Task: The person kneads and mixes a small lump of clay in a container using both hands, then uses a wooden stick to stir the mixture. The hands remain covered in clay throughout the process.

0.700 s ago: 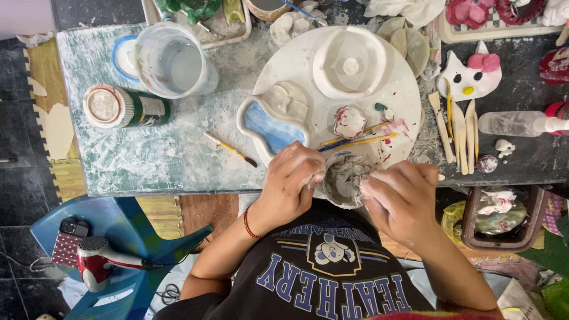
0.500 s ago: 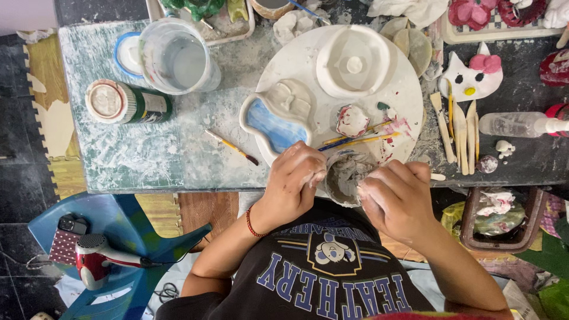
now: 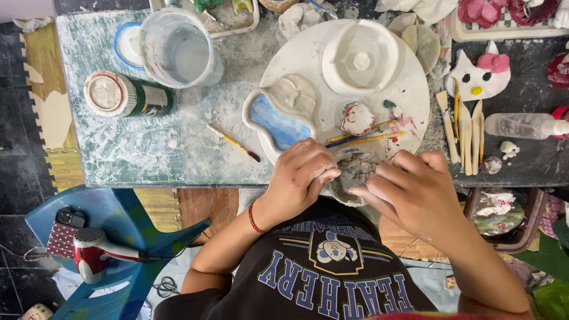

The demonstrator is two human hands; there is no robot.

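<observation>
Hands unmoved: left hand and right hand grip clay piece.

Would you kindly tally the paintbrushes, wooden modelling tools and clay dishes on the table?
Paintbrushes: 3, one loose, two on the round board
Wooden modelling tools: 4
Clay dishes: 2, the blue-glazed one and the white lidded one
Total: 9

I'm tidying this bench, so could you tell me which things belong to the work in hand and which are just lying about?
In hand:
- grey clay piece, cupped by the left hand and right hand
- round white board under it

Lying about:
- thin paintbrush
- clear water cup
- green jar on its side
- wooden tools
- red hair dryer on the blue chair
</observation>
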